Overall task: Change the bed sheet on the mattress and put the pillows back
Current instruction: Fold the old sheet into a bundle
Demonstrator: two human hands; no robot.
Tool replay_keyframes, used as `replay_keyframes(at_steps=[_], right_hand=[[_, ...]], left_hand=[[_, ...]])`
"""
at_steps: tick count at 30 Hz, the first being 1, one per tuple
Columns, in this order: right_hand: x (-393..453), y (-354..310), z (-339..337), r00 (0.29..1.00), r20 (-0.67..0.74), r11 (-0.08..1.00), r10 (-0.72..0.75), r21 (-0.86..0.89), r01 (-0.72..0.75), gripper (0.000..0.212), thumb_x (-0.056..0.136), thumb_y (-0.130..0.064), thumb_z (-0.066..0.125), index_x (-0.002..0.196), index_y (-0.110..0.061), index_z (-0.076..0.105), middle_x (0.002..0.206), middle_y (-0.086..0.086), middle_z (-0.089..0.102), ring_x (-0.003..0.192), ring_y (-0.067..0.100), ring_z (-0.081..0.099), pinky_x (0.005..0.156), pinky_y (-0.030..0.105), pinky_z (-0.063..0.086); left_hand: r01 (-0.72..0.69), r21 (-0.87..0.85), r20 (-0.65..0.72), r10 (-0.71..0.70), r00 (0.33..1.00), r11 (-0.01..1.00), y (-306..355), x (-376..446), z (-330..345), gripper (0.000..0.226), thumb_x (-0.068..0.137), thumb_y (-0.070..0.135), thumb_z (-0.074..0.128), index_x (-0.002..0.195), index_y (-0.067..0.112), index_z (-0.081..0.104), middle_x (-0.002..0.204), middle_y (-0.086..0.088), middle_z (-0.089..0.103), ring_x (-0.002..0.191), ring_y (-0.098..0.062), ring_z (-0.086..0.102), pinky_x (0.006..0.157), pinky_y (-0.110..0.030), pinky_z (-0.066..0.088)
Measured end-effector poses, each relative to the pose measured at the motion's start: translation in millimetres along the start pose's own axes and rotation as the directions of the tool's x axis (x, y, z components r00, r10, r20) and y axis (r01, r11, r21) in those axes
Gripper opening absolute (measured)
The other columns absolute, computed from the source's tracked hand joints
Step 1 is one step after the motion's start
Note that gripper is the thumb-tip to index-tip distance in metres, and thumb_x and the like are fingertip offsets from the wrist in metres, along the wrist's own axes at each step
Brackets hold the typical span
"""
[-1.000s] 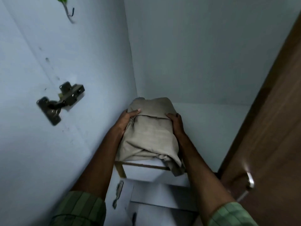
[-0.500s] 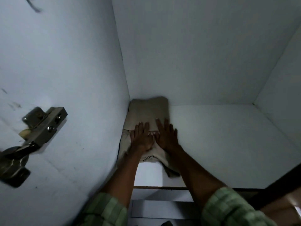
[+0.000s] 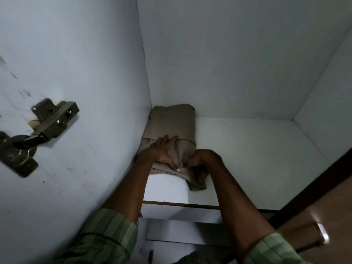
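Left hand (image 3: 163,149) flat on folded sheet (image 3: 172,122) — right hand (image 3: 200,164) pinching it.

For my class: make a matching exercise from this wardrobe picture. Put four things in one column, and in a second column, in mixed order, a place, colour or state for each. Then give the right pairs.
Things
1. folded sheet
2. metal hinge
3. left hand
4. right hand

Descriptions
A. screwed to the white panel on the left
B. lies flat, fingers straight, on top of the cloth
C. beige, in the shelf's back left corner
D. fingers curled, pinching the cloth's near edge

Pairs: 1-C, 2-A, 3-B, 4-D
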State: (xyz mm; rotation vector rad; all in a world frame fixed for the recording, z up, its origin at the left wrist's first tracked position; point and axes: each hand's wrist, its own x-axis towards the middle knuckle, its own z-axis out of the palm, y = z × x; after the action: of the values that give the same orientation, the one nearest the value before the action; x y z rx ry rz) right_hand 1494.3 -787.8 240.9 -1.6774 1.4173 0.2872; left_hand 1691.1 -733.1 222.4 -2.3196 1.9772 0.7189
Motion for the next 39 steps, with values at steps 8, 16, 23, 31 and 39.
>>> replay_keyframes(at_steps=[8, 16, 23, 31, 39], right_hand=[[-9.3, -14.3, 36.4, 0.965, -0.120, 0.557, -0.232, 0.797, 0.233, 0.008, 0.098, -0.008, 0.058, 0.094, -0.007, 0.064, 0.107, 0.023, 0.073, 0.081, 0.024, 0.069, 0.087, 0.038, 0.059], [-3.3, -4.3, 47.7, 0.982, -0.167, -0.078, -0.084, 0.984, 0.161, 0.040, 0.089, -0.008, 0.068, 0.124, 0.012, 0.063, 0.110, 0.027, 0.070, 0.093, 0.038, 0.069, 0.080, 0.047, 0.060], [-4.6, 25.2, 73.4, 0.541, -0.692, 0.852, -0.478, -0.215, 0.477, 0.072, 0.086, -0.022, 0.073, 0.152, -0.020, 0.043, 0.159, 0.011, 0.037, 0.142, 0.033, 0.038, 0.114, 0.047, 0.041], [-35.2, 40.0, 77.8, 0.730, -0.312, 0.778, -0.609, -0.413, 0.473, 0.073, 0.095, -0.031, 0.061, 0.159, -0.014, 0.030, 0.171, 0.008, 0.011, 0.158, 0.031, 0.006, 0.127, 0.048, 0.008], [-105.3, 100.0, 143.4, 0.695, -0.307, 0.758, -0.650, -0.338, 0.559, 0.086, 0.094, -0.023, 0.064, 0.161, -0.004, 0.013, 0.169, 0.023, -0.004, 0.157, 0.040, 0.000, 0.128, 0.047, 0.008]], left_hand=[[-0.037, 0.057, -0.488, 0.060, 0.871, 0.998, 15.6, -13.1, 13.8, 0.076, 0.085, 0.040, 0.072, 0.153, 0.029, 0.041, 0.142, -0.011, 0.059, 0.122, -0.033, 0.061, 0.095, -0.040, 0.051], [-0.227, 0.055, -0.556, 0.219, 0.802, 0.972, 10.2, -27.7, 26.3, 0.061, 0.091, 0.017, 0.064, 0.150, 0.022, 0.050, 0.148, -0.015, 0.055, 0.131, -0.036, 0.057, 0.108, -0.050, 0.048], [-0.097, 0.135, -0.217, 0.125, 0.968, 0.986, 21.4, -57.1, 73.3, 0.079, 0.103, 0.042, 0.048, 0.162, 0.037, -0.005, 0.171, -0.001, -0.012, 0.157, -0.019, -0.007, 0.127, -0.044, 0.003], [-0.025, 0.003, -0.413, 0.023, 0.911, 1.000, 41.2, -103.4, 96.8, 0.068, 0.105, 0.034, 0.050, 0.164, 0.021, 0.018, 0.170, -0.009, 0.014, 0.157, -0.026, 0.016, 0.126, -0.047, 0.017], [-0.016, -0.069, -0.641, -0.032, 0.767, 0.997, 74.6, -200.5, 139.5, 0.072, 0.087, -0.003, 0.065, 0.154, 0.001, 0.039, 0.156, -0.023, 0.042, 0.141, -0.038, 0.047, 0.117, -0.052, 0.039]])
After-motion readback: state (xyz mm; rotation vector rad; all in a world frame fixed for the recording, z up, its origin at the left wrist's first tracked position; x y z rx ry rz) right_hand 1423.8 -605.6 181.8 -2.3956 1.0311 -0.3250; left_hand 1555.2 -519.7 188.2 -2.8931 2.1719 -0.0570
